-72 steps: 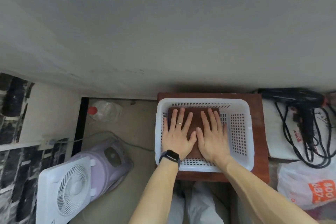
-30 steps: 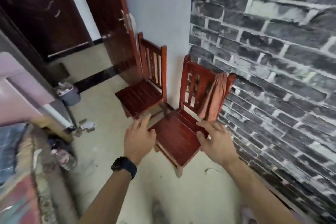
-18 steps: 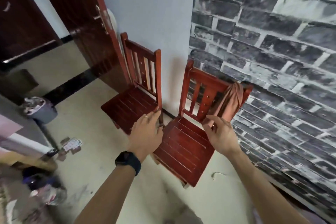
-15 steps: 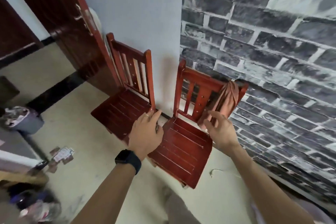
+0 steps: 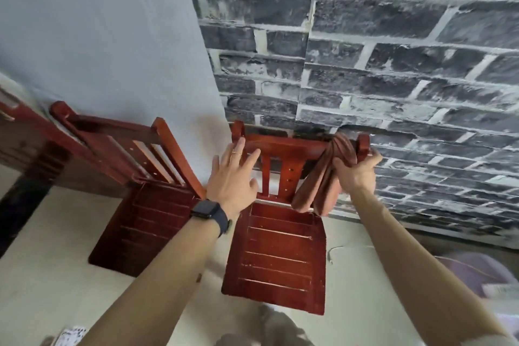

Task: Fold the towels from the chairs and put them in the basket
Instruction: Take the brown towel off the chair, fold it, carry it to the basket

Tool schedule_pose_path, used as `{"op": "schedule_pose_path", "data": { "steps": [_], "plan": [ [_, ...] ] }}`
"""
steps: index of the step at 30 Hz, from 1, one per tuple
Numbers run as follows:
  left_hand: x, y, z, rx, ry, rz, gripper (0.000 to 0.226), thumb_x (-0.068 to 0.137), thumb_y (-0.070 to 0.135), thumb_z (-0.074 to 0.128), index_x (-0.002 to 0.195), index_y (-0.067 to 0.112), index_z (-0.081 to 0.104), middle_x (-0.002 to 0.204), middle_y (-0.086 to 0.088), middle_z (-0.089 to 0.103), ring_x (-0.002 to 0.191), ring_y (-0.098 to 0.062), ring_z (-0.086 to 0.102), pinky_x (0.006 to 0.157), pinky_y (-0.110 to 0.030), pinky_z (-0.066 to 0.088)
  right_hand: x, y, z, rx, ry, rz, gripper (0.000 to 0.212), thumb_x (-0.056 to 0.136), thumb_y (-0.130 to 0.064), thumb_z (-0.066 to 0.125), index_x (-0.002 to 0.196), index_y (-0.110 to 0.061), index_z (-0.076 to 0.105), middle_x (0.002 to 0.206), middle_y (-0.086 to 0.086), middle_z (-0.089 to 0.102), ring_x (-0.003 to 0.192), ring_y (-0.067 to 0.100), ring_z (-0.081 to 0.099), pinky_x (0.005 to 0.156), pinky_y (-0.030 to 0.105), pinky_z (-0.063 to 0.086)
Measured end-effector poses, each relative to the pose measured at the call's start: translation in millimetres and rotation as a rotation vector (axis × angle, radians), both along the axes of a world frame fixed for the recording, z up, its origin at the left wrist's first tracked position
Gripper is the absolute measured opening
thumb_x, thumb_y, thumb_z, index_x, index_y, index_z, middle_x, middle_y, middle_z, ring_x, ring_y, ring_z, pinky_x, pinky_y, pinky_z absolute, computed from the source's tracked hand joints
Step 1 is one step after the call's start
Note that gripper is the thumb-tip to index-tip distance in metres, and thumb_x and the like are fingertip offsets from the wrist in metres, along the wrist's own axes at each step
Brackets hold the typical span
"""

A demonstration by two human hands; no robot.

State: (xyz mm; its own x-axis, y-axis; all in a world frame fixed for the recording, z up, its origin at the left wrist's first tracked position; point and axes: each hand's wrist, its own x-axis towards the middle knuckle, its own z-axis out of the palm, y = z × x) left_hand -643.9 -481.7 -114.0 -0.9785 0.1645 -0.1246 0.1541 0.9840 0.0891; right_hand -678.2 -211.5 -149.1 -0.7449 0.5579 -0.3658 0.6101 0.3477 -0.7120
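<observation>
Currently, towel (image 5: 323, 177): reddish-brown and bunched, draped over the top rail of the right chair (image 5: 280, 247) just beside its right post. The tail hangs down toward the seat.
Right hand (image 5: 356, 171): fingers curled round the towel just under the rail, grasping it.
Left hand (image 5: 233, 180): released, fingers spread, holding nothing. It is in front of the left end of the same rail, apart from the towel.
Key relation: the towel's long axis runs vertically, from rail to seat. The right hand is on it; the left hand lies well to its left.
Next move (judged): lift upward to clear the rail and post.
Left chair (image 5: 146, 219): stands just beside the right chair, against the pale wall.
Basket: not in view; contents cannot be told.
Risk (judged): the cloth may snag on the post.
</observation>
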Motion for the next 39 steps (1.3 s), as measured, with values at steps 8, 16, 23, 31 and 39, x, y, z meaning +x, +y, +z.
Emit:
{"op": "schedule_pose_path", "data": {
  "steps": [8,16,23,31,39],
  "plan": [
    [-78,-28,-37,-0.138,-0.057,-0.125,0.084,0.094,0.035,0.053,0.159,0.026,0.002,0.162,-0.002,-0.028,0.151,-0.024,-0.020,0.120,-0.058,0.004,-3,-22,-7,0.102,-0.174,-0.029,0.047,0.097,-0.038,0.055,0.132,-0.006,0.054,0.112,0.023,0.067,0.109,0.042,0.064,0.083,0.038,0.045],
    [-71,-26,-26,0.259,-0.084,-0.121,0.064,0.093,0.040,0.054,0.152,0.025,0.033,0.165,-0.010,0.013,0.151,-0.031,0.012,0.121,-0.052,0.021,33,-68,80,-0.157,0.295,0.066,0.027,0.094,-0.024,0.055,0.099,-0.039,0.076,0.108,-0.006,0.071,0.103,0.012,0.061,0.098,0.032,0.045],
    [-16,27,26,1.255,-0.803,0.216,0.031,0.092,0.043,0.059,0.110,0.021,0.070,0.115,-0.003,0.070,0.102,-0.017,0.064,0.089,-0.029,0.047,96,-94,157,-0.903,0.480,-0.175,0.037,0.095,-0.015,0.050,0.122,0.003,0.067,0.120,0.023,0.069,0.108,0.035,0.064,0.101,0.046,0.047],
    [34,38,20,1.157,-1.169,0.275,0.069,0.071,0.079,0.064,0.118,0.028,0.067,0.117,-0.010,0.071,0.087,-0.020,0.071,0.083,-0.029,0.056,160,-67,166,-1.242,0.577,-0.308,0.049,0.096,-0.020,0.045,0.137,0.004,0.056,0.132,0.025,0.060,0.118,0.039,0.060,0.110,0.053,0.042],
    [107,83,22,1.302,-1.286,0.474,0.025,0.095,0.032,0.063,0.097,0.009,0.072,0.087,-0.010,0.075,0.075,-0.022,0.071,0.064,-0.032,0.053,209,-3,118,-1.347,0.499,-0.355,0.051,0.097,-0.027,0.049,0.139,0.002,0.055,0.133,0.024,0.060,0.119,0.039,0.060,0.108,0.053,0.044]
  ]
}}
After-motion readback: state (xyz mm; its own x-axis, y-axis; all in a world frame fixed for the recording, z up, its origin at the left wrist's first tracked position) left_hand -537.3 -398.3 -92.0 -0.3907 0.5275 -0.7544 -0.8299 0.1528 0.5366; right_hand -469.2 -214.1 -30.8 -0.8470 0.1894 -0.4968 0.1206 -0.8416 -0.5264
